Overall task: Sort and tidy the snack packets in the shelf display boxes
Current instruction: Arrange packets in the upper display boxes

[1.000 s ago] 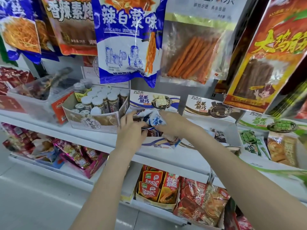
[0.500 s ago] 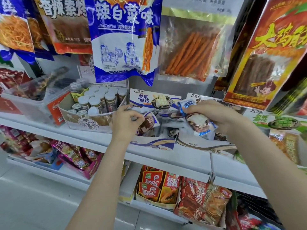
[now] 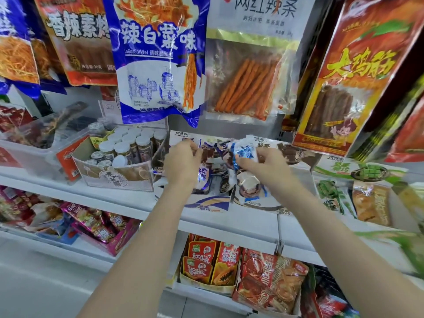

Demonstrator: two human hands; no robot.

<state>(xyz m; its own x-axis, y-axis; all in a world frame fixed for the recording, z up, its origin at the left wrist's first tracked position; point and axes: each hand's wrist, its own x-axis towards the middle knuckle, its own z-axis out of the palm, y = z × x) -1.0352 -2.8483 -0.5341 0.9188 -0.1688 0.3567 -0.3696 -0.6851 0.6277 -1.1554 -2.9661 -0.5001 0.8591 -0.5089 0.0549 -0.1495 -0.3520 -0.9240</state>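
Two white-and-blue display boxes stand side by side on the middle shelf, the left box and the right box. Small blue-and-white snack packets with brown pictures lie in them. My left hand reaches into the left box, its curled fingers gripping a packet there. My right hand hovers over the right box and pinches a blue-and-white packet lifted above the rest. Part of each box's contents is hidden behind my hands.
A box of white-capped jars stands left of the boxes, a clear bin further left. Green packets and an orange bag lie to the right. Large snack bags hang above. Lower shelves hold red packets.
My right hand lifted a packet out to the right and has come back left over the right box. My left hand rose a little in the left box, still holding packets.
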